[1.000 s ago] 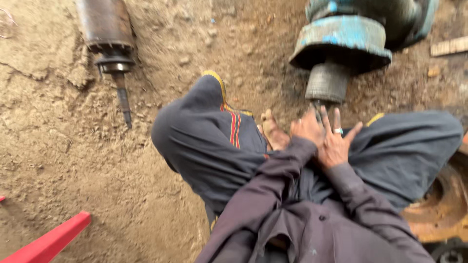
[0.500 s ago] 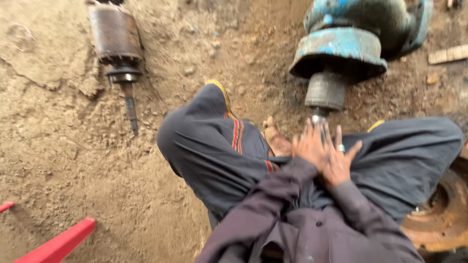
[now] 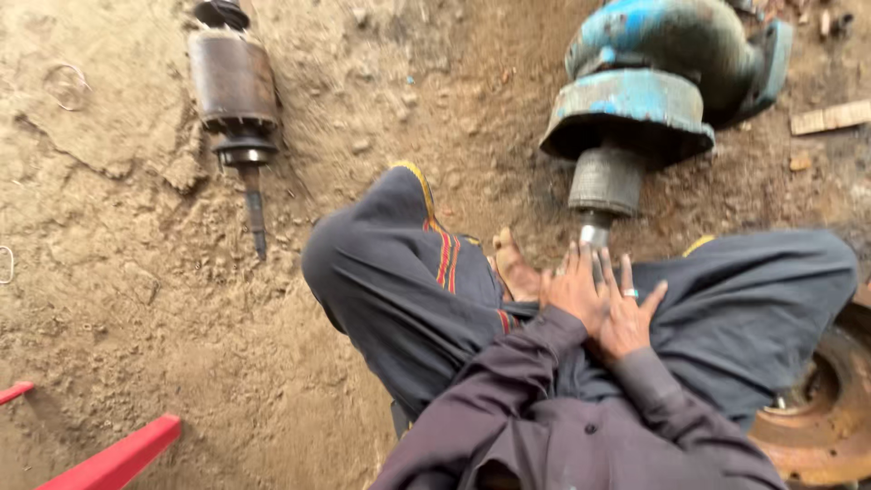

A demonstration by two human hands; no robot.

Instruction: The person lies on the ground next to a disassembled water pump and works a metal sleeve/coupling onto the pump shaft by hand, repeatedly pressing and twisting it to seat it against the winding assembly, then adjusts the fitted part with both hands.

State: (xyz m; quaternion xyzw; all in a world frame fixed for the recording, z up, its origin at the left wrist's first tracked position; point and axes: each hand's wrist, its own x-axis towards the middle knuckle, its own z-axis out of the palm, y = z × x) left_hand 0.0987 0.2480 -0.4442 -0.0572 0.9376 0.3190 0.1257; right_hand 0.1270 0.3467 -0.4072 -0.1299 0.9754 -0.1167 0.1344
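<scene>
I sit cross-legged on dirt in dark grey clothes. My left hand (image 3: 573, 289) and my right hand (image 3: 632, 318), which wears a ring, lie side by side and touching over my lap, fingers stretched out and slightly apart. Nothing is visible in either hand. The fingertips of my left hand reach the metal shaft tip (image 3: 594, 231) of a blue pump housing (image 3: 635, 100) lying on the ground just ahead. My bare foot (image 3: 515, 268) shows left of the hands.
A rusty motor rotor (image 3: 232, 86) with a thin dark shaft lies at the upper left. A red metal bar (image 3: 118, 458) sits at the lower left, a rusty round disc (image 3: 830, 426) at the lower right, and a wood scrap (image 3: 830, 116) at the far right.
The view has shifted a little, so the rotor and pump sit lower and further right in the picture. My hands stay together near the pump shaft.
</scene>
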